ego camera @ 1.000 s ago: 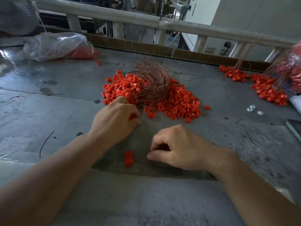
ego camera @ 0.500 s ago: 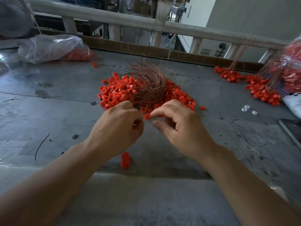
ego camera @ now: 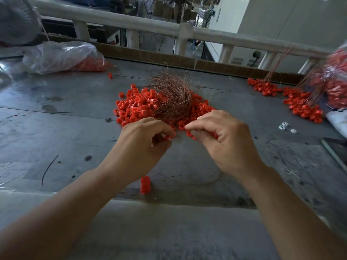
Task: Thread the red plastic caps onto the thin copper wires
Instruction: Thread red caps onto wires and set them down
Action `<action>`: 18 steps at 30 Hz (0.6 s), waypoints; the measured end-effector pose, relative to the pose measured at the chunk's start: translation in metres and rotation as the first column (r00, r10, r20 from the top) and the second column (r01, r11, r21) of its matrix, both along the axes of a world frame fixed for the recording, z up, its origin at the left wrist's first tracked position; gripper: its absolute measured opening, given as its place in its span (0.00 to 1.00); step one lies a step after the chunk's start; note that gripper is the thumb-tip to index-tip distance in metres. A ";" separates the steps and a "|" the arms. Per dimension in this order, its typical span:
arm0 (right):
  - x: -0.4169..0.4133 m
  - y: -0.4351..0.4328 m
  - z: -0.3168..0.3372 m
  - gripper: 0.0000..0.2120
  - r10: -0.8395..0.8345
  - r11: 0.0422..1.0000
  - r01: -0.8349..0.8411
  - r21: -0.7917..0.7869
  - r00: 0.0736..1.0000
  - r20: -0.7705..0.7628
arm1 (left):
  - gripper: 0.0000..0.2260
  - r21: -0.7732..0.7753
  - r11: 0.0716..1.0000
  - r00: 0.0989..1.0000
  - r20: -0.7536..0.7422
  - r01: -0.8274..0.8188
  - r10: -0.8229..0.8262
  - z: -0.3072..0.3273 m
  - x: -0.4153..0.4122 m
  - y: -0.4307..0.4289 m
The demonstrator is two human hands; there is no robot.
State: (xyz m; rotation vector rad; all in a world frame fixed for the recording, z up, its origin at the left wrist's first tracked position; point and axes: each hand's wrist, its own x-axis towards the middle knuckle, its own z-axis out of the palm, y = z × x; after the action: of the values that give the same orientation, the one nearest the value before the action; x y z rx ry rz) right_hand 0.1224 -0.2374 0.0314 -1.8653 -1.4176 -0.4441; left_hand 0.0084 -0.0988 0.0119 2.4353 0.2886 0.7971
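Hundreds lying loose in the pile of red caps (ego camera: 131, 107), spreading over the middle of the worktop (ego camera: 65, 132) at twelve o'clock from the left hand (ego camera: 142, 145) and right hand (ego camera: 221, 141), with the tangle of copper wires (ego camera: 169, 98) sitting on top. Probably handling as light, hard, smooth little rings, rolling and skidding easily. Best pinching across the outer wall, leaving the hole free. Probably behaving the opposite way with the wires: hair-thin, soft, kinking under any push, so asking for a hold just behind the tip. Lying at six o'clock from the left hand, a short stack of caps (ego camera: 145, 184), apparently threaded already.

Curling the left hand palm-down, pinching a single cap (ego camera: 167, 136) between thumb and fingertips at its one-o'clock end. Closing the right hand thumb to forefinger, pointing toward nine o'clock at that cap and just beside it. Holding a wire there or not, cannot tell, anything so fine not showing. Reaching in with both forearms from six o'clock, wrists hovering at the near edge of the pile.

Farther out: slumping at ten o'clock, a clear plastic bag (ego camera: 62, 57) with more red pieces inside. Sprawling at two o'clock, a second pile (ego camera: 300, 104) with wires sticking up. Sitting at three o'clock, a few white bits (ego camera: 283, 126).
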 end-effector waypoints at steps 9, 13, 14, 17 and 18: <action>0.000 -0.004 0.004 0.07 0.005 0.998 -0.004 0.064 1.000 -0.019 | 0.21 -0.207 0.977 0.998 0.039 0.051 -0.044 0.003 0.002 0.002; -0.001 -0.002 0.002 0.06 0.031 0.998 -0.029 0.055 0.999 -0.026 | 0.20 -0.198 0.979 0.998 0.048 0.044 -0.035 0.000 0.003 0.004; -0.001 -0.001 0.002 0.05 0.030 0.998 -0.029 0.052 0.999 -0.027 | 0.18 -0.174 0.985 0.999 0.035 0.022 -0.016 -0.001 0.002 0.005; 0.000 -0.001 0.001 0.04 0.022 0.999 -0.021 0.026 0.999 -0.030 | 0.10 -0.089 0.994 0.995 -0.074 -0.067 0.060 -0.005 0.005 0.008; 0.000 -0.001 0.000 0.04 0.019 1.000 -0.019 0.015 0.999 -0.035 | 0.08 -0.050 0.996 0.990 -0.125 -0.079 0.072 -0.007 0.006 0.009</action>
State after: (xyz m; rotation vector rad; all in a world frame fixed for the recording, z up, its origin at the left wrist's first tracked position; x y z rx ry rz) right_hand 0.1225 -0.2389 0.0318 -1.8382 -1.4044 -0.4094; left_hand 0.0143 -0.0894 0.0051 2.4376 0.4462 0.6632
